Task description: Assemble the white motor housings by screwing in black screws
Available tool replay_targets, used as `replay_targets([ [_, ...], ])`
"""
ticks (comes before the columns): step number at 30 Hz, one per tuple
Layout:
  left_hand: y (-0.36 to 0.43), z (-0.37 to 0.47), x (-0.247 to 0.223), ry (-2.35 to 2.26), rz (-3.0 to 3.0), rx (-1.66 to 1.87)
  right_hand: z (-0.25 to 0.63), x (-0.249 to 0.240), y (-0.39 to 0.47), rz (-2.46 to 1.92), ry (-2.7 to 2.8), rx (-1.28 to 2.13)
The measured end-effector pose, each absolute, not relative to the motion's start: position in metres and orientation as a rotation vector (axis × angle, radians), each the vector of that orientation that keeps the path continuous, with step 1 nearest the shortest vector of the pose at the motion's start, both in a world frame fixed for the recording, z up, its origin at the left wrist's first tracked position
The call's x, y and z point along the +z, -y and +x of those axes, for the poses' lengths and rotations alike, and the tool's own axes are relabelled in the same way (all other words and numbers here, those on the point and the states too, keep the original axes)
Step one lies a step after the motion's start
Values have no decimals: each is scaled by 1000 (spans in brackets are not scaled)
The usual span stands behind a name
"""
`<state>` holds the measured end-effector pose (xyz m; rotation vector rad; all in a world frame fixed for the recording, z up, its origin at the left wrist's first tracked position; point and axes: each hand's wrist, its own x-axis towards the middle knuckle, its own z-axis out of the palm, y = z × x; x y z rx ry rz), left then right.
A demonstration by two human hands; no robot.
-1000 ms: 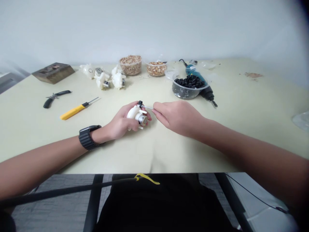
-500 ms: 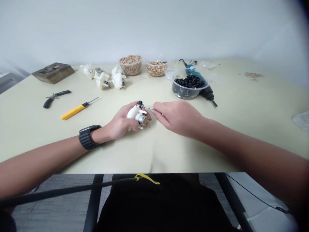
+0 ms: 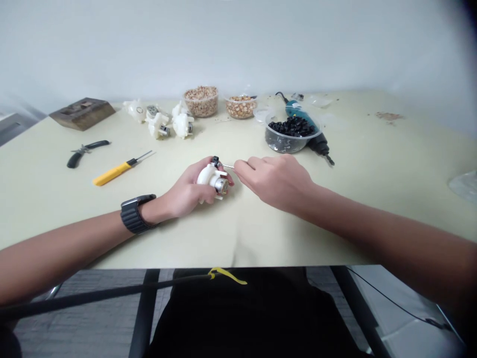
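Note:
My left hand (image 3: 192,191) is closed around a white plastic housing (image 3: 205,176) with a small silver motor (image 3: 221,186) on its near right side. At the top of the housing, by my left fingertips, sits a small black plastic piece (image 3: 215,161). My right hand (image 3: 276,180) grips a screwdriver (image 3: 228,166), its handle hidden in the fingers. The thin metal shaft points left to the black piece; whether the tip sits in a screw is too small to tell.
Behind my left hand lie a yellow-handled screwdriver (image 3: 114,172), black-handled pliers (image 3: 88,151) and several white motor housings (image 3: 158,124). A wooden block (image 3: 82,114) stands at the far left. Tubs of tan pieces (image 3: 201,106), orange pieces (image 3: 240,110) and black pieces (image 3: 288,141) stand beside a teal power tool (image 3: 320,145).
My right hand has turned slightly about the screwdriver, its knuckles now rolled further over the top. My left hand and the white housing stay almost in place.

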<state>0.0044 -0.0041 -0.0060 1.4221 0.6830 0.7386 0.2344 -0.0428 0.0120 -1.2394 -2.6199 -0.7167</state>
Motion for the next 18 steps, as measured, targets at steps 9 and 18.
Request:
replay_targets([
  [9, -3, 4, -15, -606, 1407, 792, 228, 13, 35, -1420, 2502, -182],
  [18, -20, 1, -5, -689, 1343, 1007, 243, 16, 24, -1227, 2346, 159],
])
